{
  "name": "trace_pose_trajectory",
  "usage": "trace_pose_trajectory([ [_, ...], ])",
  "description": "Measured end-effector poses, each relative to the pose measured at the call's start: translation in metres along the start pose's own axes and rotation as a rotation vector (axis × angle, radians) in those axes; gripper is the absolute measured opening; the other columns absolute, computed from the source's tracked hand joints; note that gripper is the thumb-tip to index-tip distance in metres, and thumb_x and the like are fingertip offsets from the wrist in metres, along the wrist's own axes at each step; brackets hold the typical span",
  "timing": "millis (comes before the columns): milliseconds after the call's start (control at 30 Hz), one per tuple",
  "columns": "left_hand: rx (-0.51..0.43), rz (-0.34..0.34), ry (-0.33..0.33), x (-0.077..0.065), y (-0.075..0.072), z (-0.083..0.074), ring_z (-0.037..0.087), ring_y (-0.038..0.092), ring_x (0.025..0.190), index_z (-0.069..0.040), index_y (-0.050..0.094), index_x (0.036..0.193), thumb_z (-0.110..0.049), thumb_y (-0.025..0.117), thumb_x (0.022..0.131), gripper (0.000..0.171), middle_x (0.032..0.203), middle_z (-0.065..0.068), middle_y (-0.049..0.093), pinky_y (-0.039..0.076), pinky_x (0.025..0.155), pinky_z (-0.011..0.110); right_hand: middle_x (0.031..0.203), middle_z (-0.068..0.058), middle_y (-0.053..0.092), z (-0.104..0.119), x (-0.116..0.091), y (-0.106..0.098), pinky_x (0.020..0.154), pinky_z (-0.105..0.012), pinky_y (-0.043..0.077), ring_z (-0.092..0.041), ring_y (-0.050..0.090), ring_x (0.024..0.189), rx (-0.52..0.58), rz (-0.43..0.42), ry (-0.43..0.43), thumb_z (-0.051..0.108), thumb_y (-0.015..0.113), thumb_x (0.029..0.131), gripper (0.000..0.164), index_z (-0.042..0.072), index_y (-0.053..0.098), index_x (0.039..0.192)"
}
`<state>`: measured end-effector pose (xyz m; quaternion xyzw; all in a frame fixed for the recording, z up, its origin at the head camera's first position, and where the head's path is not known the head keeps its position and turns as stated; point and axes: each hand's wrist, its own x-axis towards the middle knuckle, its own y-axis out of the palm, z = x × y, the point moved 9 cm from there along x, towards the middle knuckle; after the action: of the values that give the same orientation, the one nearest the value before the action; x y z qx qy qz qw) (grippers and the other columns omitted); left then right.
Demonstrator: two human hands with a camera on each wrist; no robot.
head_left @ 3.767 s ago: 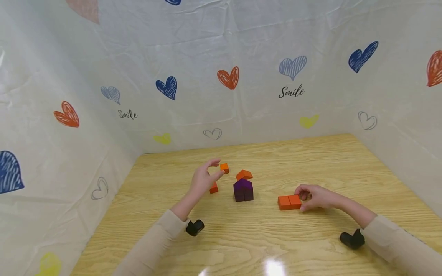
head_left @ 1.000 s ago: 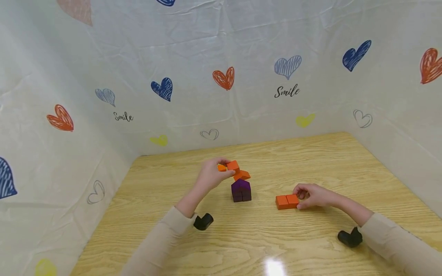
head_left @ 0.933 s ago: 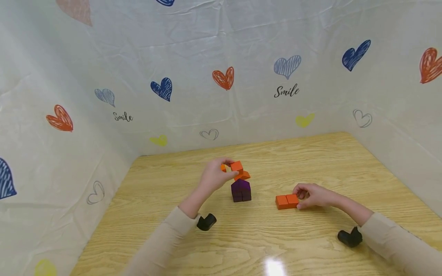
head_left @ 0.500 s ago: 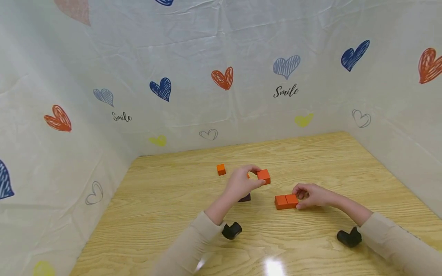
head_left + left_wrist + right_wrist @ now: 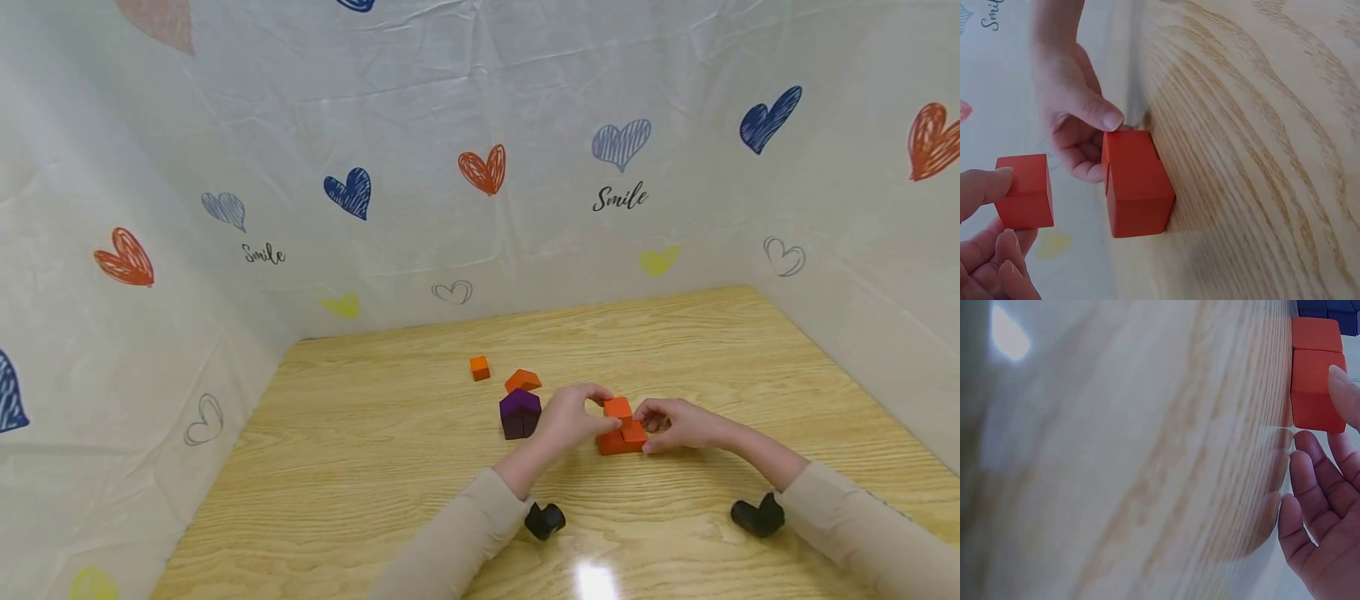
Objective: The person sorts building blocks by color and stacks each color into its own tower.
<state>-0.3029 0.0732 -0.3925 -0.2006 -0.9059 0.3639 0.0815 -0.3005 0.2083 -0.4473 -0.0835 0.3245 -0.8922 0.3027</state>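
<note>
My left hand pinches a red-orange cube block between thumb and fingers. In the left wrist view a gap shows between this cube and two matching red-orange blocks. Those two lie side by side on the table, and the held cube overlaps them from above in the head view. At their right end, my right hand has its thumb and index finger on the right-hand block. The other fingers of that hand curve loosely beside the table surface.
Left of the pair stand purple blocks stacked in a house shape. Behind them lies an orange wedge-shaped block, and farther left a small orange cube. A white curtain printed with hearts surrounds the wooden table.
My left hand picked up the red-orange cube at the left and carried it rightward past the purple blocks to over the red-orange pair. The right hand stays at the pair's end.
</note>
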Motion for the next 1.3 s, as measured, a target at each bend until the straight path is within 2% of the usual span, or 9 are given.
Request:
trace_pose_trajectory([
  [133, 0.006, 0.000, -0.007, 0.003, 0.008, 0.000, 0.015, 0.059, 0.095, -0.018, 0.067, 0.106, -0.027, 0.074, 0.077, 0.032, 0.096, -0.009, 0.063, 0.044, 0.072, 0.019, 0.092, -0.004, 0.054, 0.000, 0.000, 0.000, 0.070, -0.021, 0.045, -0.004, 0.049, 0.081, 0.011, -0.003, -0.007, 0.021, 0.072, 0.079, 0.035, 0.001, 0.055, 0.101],
  [400, 0.008, 0.010, -0.028, 0.009, 0.022, 0.003, 0.006, 0.055, 0.082, -0.020, 0.067, 0.104, -0.029, 0.076, 0.075, 0.031, 0.094, -0.010, 0.063, 0.042, 0.068, 0.017, 0.088, -0.003, 0.053, -0.003, 0.000, 0.000, 0.069, -0.021, 0.043, -0.004, 0.048, 0.077, 0.005, -0.007, -0.009, 0.022, 0.072, 0.079, 0.032, 0.003, 0.055, 0.099],
  [733, 0.031, 0.015, -0.028, 0.011, 0.032, 0.001, 0.002, 0.049, 0.073, -0.020, 0.068, 0.103, -0.029, 0.075, 0.075, 0.030, 0.092, -0.012, 0.063, 0.039, 0.062, 0.016, 0.086, 0.000, 0.057, 0.001, 0.000, 0.001, 0.067, -0.023, 0.044, -0.003, 0.051, 0.075, 0.021, 0.008, -0.032, 0.021, 0.071, 0.079, 0.031, 0.004, 0.056, 0.100],
  [1300, 0.047, 0.000, -0.050, 0.012, 0.037, 0.004, 0.002, 0.048, 0.070, -0.020, 0.068, 0.099, -0.028, 0.076, 0.075, 0.027, 0.090, -0.011, 0.063, 0.039, 0.061, 0.017, 0.088, -0.001, 0.059, 0.001, 0.000, 0.001, 0.068, -0.023, 0.046, -0.003, 0.052, 0.077, 0.038, 0.009, -0.028, 0.021, 0.071, 0.079, 0.035, 0.002, 0.055, 0.103],
])
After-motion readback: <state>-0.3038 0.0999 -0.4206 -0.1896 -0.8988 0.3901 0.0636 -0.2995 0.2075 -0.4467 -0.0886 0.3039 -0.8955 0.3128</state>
